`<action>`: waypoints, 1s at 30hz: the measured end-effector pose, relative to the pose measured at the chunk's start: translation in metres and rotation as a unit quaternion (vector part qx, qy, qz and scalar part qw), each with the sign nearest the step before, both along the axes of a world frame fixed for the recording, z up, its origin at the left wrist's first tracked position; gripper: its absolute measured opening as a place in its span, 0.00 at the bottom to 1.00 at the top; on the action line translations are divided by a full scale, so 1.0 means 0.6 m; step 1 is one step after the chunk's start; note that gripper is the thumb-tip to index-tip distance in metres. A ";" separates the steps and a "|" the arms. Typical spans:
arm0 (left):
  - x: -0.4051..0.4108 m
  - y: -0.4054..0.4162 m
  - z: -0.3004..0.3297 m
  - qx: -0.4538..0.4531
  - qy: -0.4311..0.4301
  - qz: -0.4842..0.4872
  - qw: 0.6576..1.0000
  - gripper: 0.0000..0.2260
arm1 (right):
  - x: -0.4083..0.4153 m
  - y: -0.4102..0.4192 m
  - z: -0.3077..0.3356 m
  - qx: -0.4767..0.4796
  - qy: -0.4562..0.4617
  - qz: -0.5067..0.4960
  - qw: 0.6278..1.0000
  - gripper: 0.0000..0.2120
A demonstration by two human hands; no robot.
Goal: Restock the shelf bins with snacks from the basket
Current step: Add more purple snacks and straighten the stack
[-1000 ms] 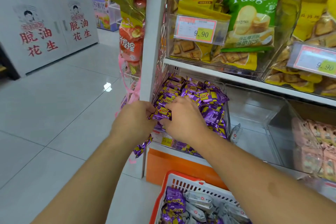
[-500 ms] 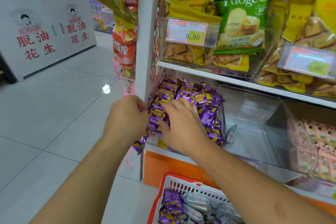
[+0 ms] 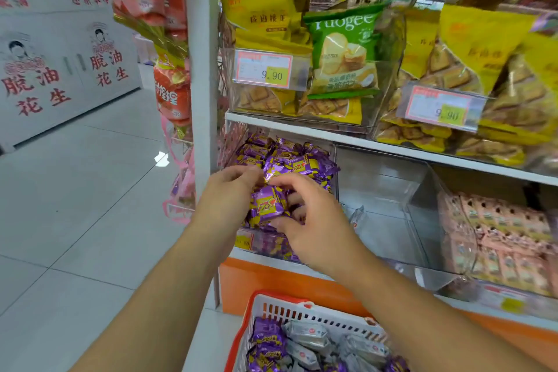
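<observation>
Head view: hands point(image 3: 271, 205) grip glossy purple-yellow snacks point(image 3: 267, 204).

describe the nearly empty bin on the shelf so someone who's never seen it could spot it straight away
Find the lower shelf, under the white shelf board carrying yellow biscuit bags. Three clear bins sit there in a row; the nearly empty clear bin is the middle one. The bin to its left is heaped with purple snack packs, the one to its right holds pink packs, while it shows only one silvery pack.
</observation>
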State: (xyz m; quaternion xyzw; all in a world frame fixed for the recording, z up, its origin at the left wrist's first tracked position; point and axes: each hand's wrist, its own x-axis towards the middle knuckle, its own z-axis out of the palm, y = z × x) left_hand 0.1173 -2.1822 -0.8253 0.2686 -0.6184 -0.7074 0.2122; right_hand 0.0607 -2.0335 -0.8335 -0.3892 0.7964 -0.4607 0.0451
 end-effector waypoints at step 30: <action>-0.160 -0.080 -0.029 -0.402 -0.102 -0.028 0.910 0.16 | -0.245 -0.219 0.010 0.313 0.223 -0.116 0.916 0.25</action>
